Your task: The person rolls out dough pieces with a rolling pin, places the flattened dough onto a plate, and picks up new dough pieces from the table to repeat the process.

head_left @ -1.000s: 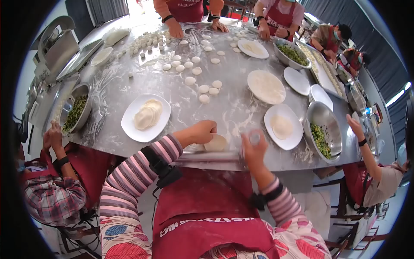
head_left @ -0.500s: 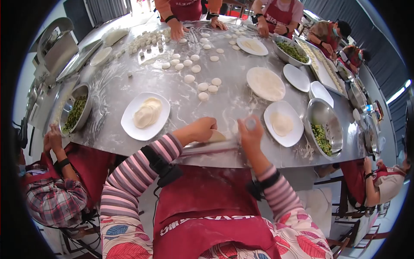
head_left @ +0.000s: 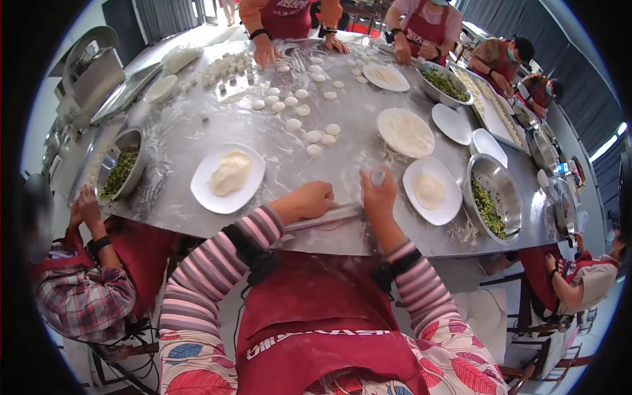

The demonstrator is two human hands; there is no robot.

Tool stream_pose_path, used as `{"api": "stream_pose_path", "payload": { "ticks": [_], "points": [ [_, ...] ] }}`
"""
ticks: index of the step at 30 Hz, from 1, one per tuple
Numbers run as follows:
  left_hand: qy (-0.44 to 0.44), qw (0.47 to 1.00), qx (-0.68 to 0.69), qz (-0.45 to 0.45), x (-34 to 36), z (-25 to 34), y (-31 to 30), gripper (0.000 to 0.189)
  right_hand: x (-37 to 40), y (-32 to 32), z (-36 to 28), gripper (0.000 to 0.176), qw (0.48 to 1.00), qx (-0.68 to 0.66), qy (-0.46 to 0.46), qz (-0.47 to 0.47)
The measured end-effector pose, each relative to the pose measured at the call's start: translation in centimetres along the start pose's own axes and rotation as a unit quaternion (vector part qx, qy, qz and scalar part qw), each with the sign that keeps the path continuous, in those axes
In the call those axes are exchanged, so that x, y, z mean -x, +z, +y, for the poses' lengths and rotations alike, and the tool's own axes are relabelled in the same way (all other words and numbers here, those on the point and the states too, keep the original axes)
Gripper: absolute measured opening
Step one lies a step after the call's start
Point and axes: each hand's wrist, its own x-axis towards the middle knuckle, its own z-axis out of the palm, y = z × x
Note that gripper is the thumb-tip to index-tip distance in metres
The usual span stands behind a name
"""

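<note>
My right hand [head_left: 380, 195] is closed round a metal rolling pin [head_left: 339, 213], which lies slantwise near the front edge of the steel table [head_left: 171, 220]. A grey round end shows above that fist. Just left of it, the fingers of my left hand [head_left: 308, 200] are curled, pinching a thin dough wrapper [head_left: 331, 226] that is mostly hidden by the pin. A white plate with stacked wrappers [head_left: 230, 173] stands to the left. To the right, another plate holds a pale dough round [head_left: 430, 191]. Several dough pieces [head_left: 314, 151] lie beyond my hands.
Bowls of chopped green filling stand at the right [head_left: 487, 205] and left [head_left: 118, 174]. A floured round plate [head_left: 406, 133] and white plates [head_left: 451, 124] sit at the right. A tray [head_left: 494, 108] is farther back. Other people in red aprons surround the table.
The wrapper stood raised beside my left hand; now it lies flat, mostly under the rolling pin. My right hand has moved slightly left, and the pin has come closer to my left hand.
</note>
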Motion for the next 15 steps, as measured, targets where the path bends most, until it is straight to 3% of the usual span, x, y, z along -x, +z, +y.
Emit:
{"api": "stream_pose_path", "payload": {
  "ticks": [3,4,6,7,8,11,15],
  "points": [
    [-0.004,0.998,-0.017,0.061,-1.0,-2.0,1.2,0.023,-1.4,2.9,1.2,0.022,1.0,-0.003,-0.011,0.009],
    [-0.009,0.999,-0.002,0.035,-0.3,-1.1,0.6,0.025,-0.8,2.5,1.6,0.023,0.999,-0.009,-0.034,0.03],
    [-0.013,1.0,0.012,0.022,1.0,-0.4,0.6,0.027,0.9,-0.1,0.8,0.02,0.999,-0.032,0.017,-0.006],
    [0.023,0.999,0.0,0.036,1.3,-0.7,1.1,0.028,1.9,-1.7,-0.7,0.019,0.997,-0.047,0.06,-0.026],
    [0.059,0.997,-0.012,0.046,1.5,-1.0,1.3,0.028,3.7,-2.0,1.8,0.019,0.983,-0.103,0.145,-0.037],
    [0.05,0.995,0.075,0.045,3.5,-0.4,-2.2,0.025,5.4,-3.7,0.6,0.02,0.973,-0.146,0.172,-0.043],
    [-0.045,0.989,0.128,0.052,7.0,-3.9,-11.1,0.03,5.5,-4.2,-0.7,0.021,0.969,-0.18,0.164,-0.036]
  ]
}}
